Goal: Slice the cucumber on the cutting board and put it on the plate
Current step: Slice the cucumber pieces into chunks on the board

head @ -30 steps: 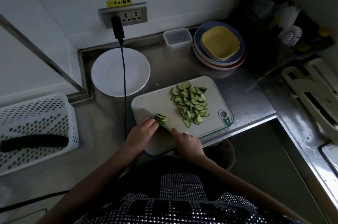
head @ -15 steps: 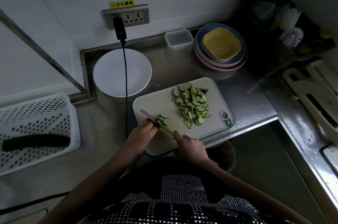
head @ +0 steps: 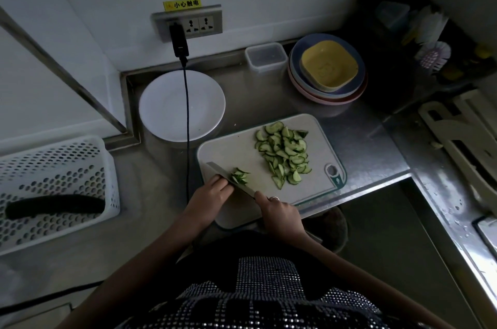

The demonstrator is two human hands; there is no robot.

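One knife (head: 228,177), one white round plate (head: 161,102), one pale rounded-corner cutting board (head: 231,151). My right hand (head: 279,214) curls round the knife handle; my left hand (head: 212,191), fingers bent, holds down the last cucumber stub (head: 240,176) against the blade. A heap of thin half-moon cucumber slices (head: 283,154), dark-skinned and pale green inside, lies on the board's right. One whole dark cucumber (head: 53,206) rests in the perforated white basket (head: 80,151).

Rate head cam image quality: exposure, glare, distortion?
Head view: underexposed overall, foreground torso and both arms nearly black; cutting board and cucumber slices readable; glare streaks on the wet steel counter at right; wide-angle bowing of wall edges; dish rack lost in shadow.
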